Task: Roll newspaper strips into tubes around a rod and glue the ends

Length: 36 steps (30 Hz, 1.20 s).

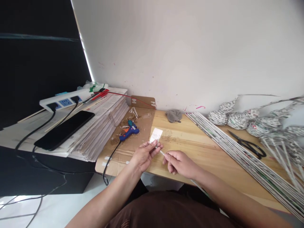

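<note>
Near the table's front edge, my left hand (pixel 147 155) is closed, its thumb and fingers pinching a thin paper strip. A small white paper piece (pixel 156 134) sticks out beyond its fingertips; whether it is held or lies on the table I cannot tell. Just to the right, my right hand (pixel 177 163) is closed on the same paper strip (pixel 162 153), which runs between the two hands. A pale length of it trails below my right wrist. A blue glue gun (pixel 129 131) lies on the cardboard (pixel 142 122) at the left.
Paper stacks (pixel 102 126) on the left bear a black phone (pixel 65 129) and a power strip (pixel 64 99). On the wooden table (pixel 190 136) are a grey cloth (pixel 174 116), long paper rods (pixel 232 153), black scissors (pixel 248 144) and several woven paper shapes (pixel 239 119). A wall stands behind.
</note>
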Motion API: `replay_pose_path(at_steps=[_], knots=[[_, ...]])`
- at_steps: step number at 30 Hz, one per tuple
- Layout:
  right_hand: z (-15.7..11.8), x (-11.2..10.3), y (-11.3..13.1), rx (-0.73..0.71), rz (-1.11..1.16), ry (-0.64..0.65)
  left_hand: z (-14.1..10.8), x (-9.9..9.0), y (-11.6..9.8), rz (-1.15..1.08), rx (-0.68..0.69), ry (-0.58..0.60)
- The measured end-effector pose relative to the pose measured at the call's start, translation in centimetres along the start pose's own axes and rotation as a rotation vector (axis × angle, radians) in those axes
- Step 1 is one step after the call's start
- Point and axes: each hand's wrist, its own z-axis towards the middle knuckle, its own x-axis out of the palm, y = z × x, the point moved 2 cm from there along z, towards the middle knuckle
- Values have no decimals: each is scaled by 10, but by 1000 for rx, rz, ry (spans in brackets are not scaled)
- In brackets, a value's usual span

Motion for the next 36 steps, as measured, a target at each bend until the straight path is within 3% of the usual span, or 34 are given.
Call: replay_pose_path(at_steps=[2, 3, 8, 15, 21, 27, 30, 36], knots=[[1, 1, -4, 94, 195, 130, -1, 0, 1, -1, -4, 5], [2, 1, -4, 94, 205, 122, -1, 0, 2, -1, -5, 6], [9, 4, 4, -123, 77, -172, 1, -2, 7, 45, 5, 30], [27, 11, 5, -76, 318, -160, 0, -3, 4, 188, 82, 59], [23, 9, 7, -66, 360, -155, 7, -2, -21, 98, 145, 53], [23, 2, 11, -55, 374, -182, 11, -14, -45, -8, 188, -162], [25, -2, 10, -54, 372, -241, 4, -19, -38, 49, 179, -183], [23, -1, 12, -153, 241, -375, -11, -10, -6, 182, 122, -15]])
